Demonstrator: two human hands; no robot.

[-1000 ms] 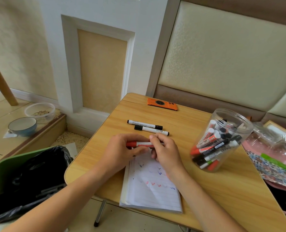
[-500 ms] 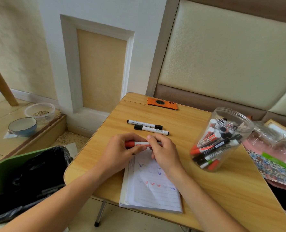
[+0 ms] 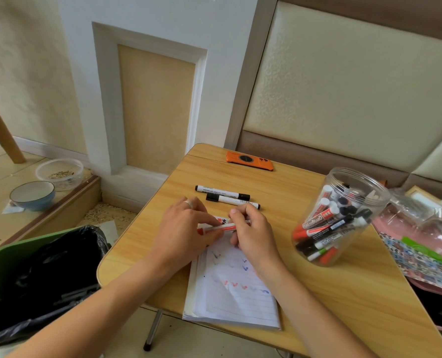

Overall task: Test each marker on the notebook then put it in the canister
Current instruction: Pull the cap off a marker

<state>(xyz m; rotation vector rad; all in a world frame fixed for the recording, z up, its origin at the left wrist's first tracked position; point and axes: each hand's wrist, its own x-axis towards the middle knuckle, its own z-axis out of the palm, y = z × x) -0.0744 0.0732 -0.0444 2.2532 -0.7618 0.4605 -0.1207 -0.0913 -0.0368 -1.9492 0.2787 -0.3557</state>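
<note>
Evidently the person is at the uncapping or recapping stage: both hands grip a red marker (image 3: 218, 227) level over the far edge of the notebook (image 3: 236, 288), the left hand (image 3: 186, 229) curled round its body, the right hand (image 3: 251, 228) pinching the other end. Which of the two cannot be told. Two black markers (image 3: 226, 196) wait farther off; the canister (image 3: 341, 215) stands right, already well stocked.
</note>
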